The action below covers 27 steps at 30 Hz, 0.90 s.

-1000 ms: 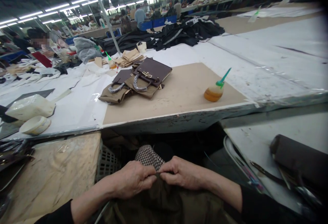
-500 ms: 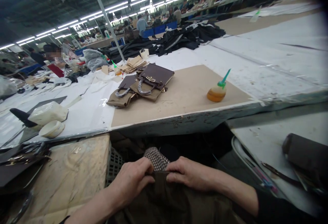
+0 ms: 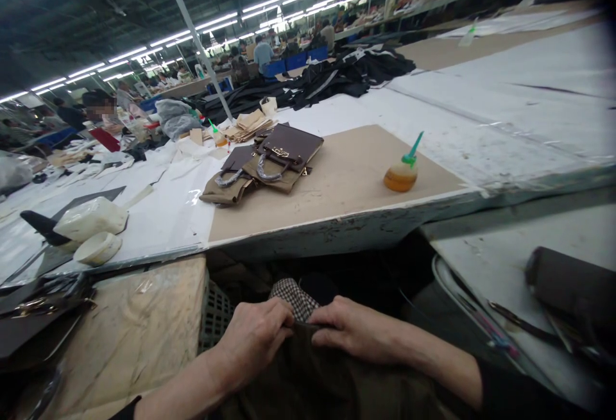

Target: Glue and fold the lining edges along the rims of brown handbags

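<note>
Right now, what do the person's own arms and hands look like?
Both the left hand and the right hand are bare: no gloves, no ring or watch in view. The forearms are bare too; black sleeves begin near the elbows.

The left hand (image 3: 253, 340) and right hand (image 3: 353, 330) sit low, knuckles up, fingertips nearly meeting. Both have fingers curled tight in a pinch. The left forearm (image 3: 185, 380) and right forearm (image 3: 433, 357) angle inward.

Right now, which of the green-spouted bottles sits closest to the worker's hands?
The amber bottle alone on the brown board, near the table's front edge. The second bottle stands farther back behind the handbags.
</note>
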{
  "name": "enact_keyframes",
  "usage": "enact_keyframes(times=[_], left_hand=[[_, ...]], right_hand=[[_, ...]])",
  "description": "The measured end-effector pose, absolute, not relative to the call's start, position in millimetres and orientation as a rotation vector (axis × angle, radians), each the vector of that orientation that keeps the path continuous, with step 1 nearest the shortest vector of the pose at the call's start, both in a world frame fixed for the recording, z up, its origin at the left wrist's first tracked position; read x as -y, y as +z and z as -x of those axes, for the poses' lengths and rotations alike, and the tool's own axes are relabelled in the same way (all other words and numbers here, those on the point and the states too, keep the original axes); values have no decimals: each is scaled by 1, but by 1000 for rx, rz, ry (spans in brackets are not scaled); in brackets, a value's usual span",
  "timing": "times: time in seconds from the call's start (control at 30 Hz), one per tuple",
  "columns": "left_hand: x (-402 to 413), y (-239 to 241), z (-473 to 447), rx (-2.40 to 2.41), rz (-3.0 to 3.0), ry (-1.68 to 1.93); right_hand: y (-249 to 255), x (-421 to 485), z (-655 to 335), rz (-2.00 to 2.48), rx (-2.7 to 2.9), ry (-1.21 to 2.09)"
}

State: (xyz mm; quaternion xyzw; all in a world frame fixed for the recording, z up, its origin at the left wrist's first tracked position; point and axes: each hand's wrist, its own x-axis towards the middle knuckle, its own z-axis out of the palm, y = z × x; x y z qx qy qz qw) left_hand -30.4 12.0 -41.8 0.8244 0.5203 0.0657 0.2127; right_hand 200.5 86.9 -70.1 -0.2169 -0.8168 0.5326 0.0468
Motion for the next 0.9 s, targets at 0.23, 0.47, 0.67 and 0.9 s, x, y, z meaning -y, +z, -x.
enact_keyframes(times=[0.23, 0.47, 0.67, 0.9], left_hand=[[-21, -44, 24, -1425, -2224, 154], [-27, -52, 20, -1444, -2201, 90], [-27, -54, 19, -1591, -2041, 85], [-26, -44, 14, -1595, -1956, 125]], right_hand=[[-76, -93, -204, 698, 2465, 1647], [-78, -96, -207, 669, 2438, 1664], [-85, -99, -208, 613, 2409, 1708], [-90, -101, -210, 597, 2344, 1786]])
